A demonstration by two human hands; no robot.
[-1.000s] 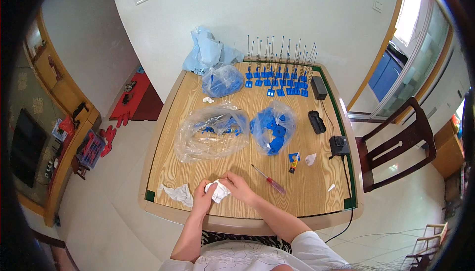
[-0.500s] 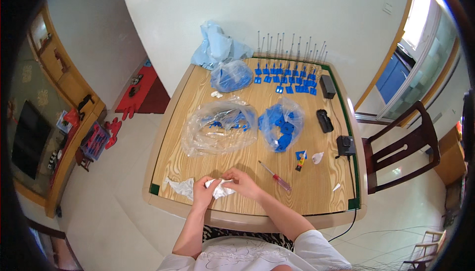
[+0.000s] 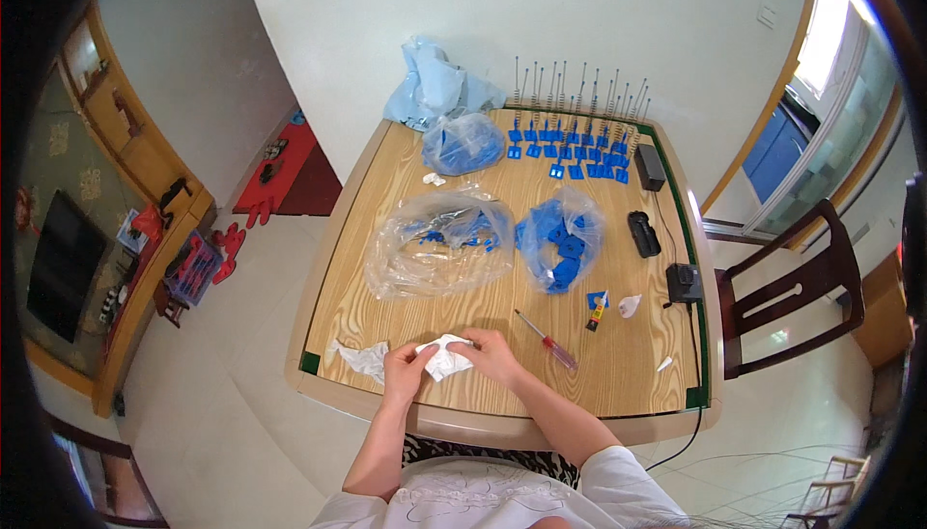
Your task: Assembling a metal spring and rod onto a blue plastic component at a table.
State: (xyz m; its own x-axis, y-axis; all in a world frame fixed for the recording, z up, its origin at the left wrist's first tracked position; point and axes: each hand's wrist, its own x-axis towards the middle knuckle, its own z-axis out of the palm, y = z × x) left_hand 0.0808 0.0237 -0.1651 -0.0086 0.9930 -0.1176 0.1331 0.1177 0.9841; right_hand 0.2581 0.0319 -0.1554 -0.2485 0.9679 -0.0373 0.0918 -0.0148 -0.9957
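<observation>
Near the front edge of the table, my left hand (image 3: pixel 406 369) and my right hand (image 3: pixel 492 353) both pinch a crumpled white tissue (image 3: pixel 446 359), spread between them. Another white tissue (image 3: pixel 363 360) lies on the wood just left of my left hand. To the right of my right hand rests a screwdriver (image 3: pixel 548 341) with a clear red handle. Beyond my hands lies an open clear plastic bag (image 3: pixel 396 259) with small blue parts in it. Beside that stands a second clear bag (image 3: pixel 562 239) of larger blue parts.
At the back stand several blue square pieces (image 3: pixel 579 157) with upright springs and rods. A small glue tube (image 3: pixel 596 313), a black charger cradle (image 3: pixel 643 235) and a black boxy device (image 3: pixel 684 283) with a cable are at right. A dark wooden chair (image 3: pixel 801 302) stands beyond the table's right edge.
The white tissue is opened out flatter between my hands, and my right hand has shifted slightly to the right. The whole view has moved a little; the table things stay put.
</observation>
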